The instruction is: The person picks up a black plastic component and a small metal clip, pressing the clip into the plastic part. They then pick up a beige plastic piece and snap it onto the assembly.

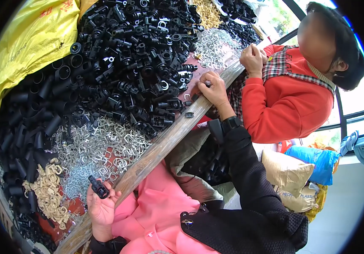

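Note:
My left hand [101, 209] is held palm up near the table's wooden edge [156, 152] and grips a small black plastic fitting [99, 187] between thumb and fingers. My right hand [212, 89] reaches forward and rests on the wooden edge, its fingertips pinching a small part I cannot make out, beside a little metal clip [188, 98] and a loose black piece [189, 114]. A big heap of black plastic fittings [139, 55] lies just beyond that hand. Silver wire clips [101, 148] are piled above my left hand.
A person in a red top [287, 97] sits at the right, hands [253, 58] together at the table edge. Black tubes [29, 122], cream plastic clips [48, 192], a yellow sack [25, 46] and more silver clips [215, 46] cover the table. Filled sacks [287, 173] stand on the floor.

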